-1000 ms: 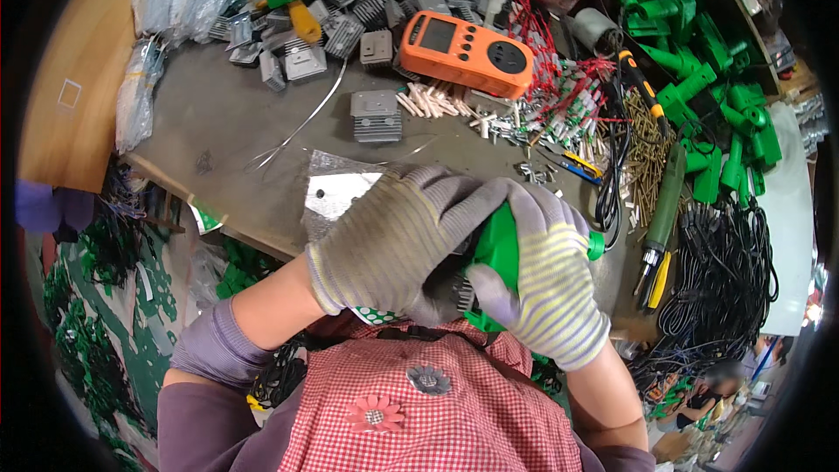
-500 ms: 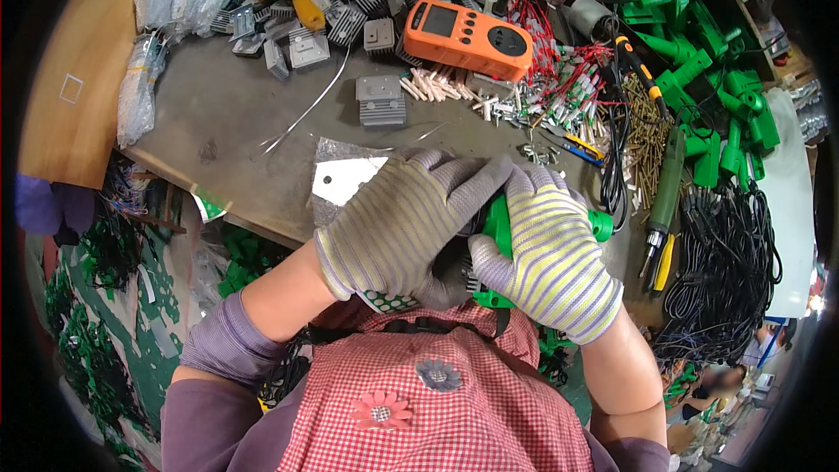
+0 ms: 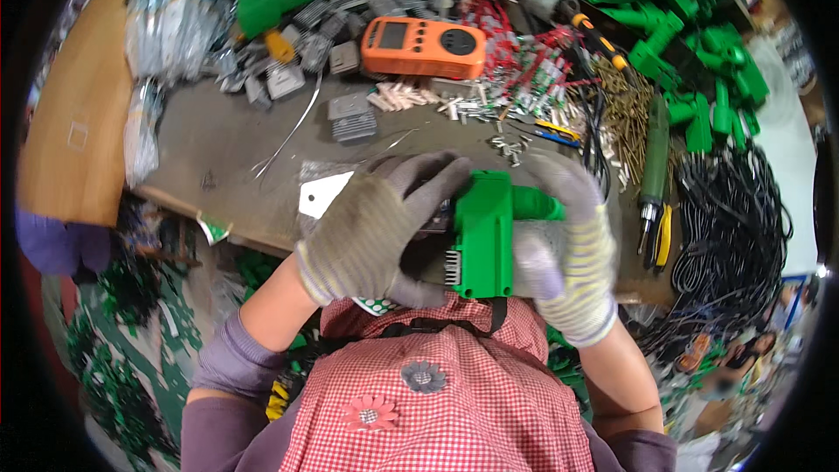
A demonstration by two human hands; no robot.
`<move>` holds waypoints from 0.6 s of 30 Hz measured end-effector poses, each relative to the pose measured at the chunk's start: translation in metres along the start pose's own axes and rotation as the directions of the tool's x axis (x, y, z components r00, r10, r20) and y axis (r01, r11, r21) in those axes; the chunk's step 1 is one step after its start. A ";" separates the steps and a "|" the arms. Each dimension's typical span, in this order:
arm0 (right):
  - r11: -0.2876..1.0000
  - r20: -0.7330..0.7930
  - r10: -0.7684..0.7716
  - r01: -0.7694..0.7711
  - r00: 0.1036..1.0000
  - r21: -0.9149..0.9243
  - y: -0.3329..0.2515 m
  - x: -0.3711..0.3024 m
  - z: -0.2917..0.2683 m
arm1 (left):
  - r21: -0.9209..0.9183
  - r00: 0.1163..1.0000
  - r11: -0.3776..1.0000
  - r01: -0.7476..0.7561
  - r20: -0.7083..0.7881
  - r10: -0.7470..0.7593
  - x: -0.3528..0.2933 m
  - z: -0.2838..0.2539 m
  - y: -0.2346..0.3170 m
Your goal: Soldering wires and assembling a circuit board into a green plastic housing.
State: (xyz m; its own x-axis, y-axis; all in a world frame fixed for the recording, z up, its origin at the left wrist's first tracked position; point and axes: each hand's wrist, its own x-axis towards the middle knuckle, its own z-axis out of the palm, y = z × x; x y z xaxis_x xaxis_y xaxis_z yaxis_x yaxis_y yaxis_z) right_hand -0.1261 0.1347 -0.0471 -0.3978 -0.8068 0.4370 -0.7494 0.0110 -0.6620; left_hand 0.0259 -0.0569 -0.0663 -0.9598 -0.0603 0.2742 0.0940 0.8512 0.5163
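A green plastic tool housing point(image 3: 485, 236) with a round handle on its right side is held up at the table's front edge. My left hand point(image 3: 371, 232), in a grey striped glove, is closed around its left side. Metal fins point(image 3: 452, 268), like those of a heat sink, show at the housing's lower left; the rest of that part is behind my left fingers. My right hand point(image 3: 572, 253), in a yellow-striped glove, is beside the handle with thumb and fingers spread, somewhat blurred. A white plate with a hole point(image 3: 325, 197) lies under my left fingers.
An orange multimeter point(image 3: 424, 48) lies at the back among grey heat sinks point(image 3: 352, 116), pale tubes and red-wired parts. To the right are a green electric screwdriver point(image 3: 654, 157), brass screws point(image 3: 619, 109), black cables point(image 3: 730, 240) and green housings point(image 3: 699, 52). Bagged parts point(image 3: 170, 26) lie back left.
My right hand has come off the green housing and opened, moving to its right. The left hand still holds the housing, which now shows its broad face. The view has shifted slightly.
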 end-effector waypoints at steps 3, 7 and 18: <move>0.922 -0.098 0.322 -0.288 0.942 0.260 0.012 -0.029 -0.031 | 0.010 1.000 1.000 -0.030 0.002 0.030 0.006 0.002 0.000; 0.992 -0.144 0.000 -0.018 0.990 -0.122 0.042 -0.042 -0.050 | 0.035 0.995 0.996 -0.087 0.058 0.085 0.020 0.007 0.006; 0.900 0.327 -0.094 0.221 0.940 -0.377 0.076 0.010 -0.021 | 0.123 0.961 0.980 -0.158 0.249 0.123 0.058 -0.020 0.020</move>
State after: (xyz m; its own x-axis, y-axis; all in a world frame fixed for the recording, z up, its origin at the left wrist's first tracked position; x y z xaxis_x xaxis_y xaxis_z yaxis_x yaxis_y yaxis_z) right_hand -0.1981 0.1395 -0.0798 -0.1302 -0.9530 0.2736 -0.9615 0.0539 -0.2696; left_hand -0.0224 -0.0535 -0.0239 -0.9762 0.1766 0.1255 0.2109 0.9075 0.3632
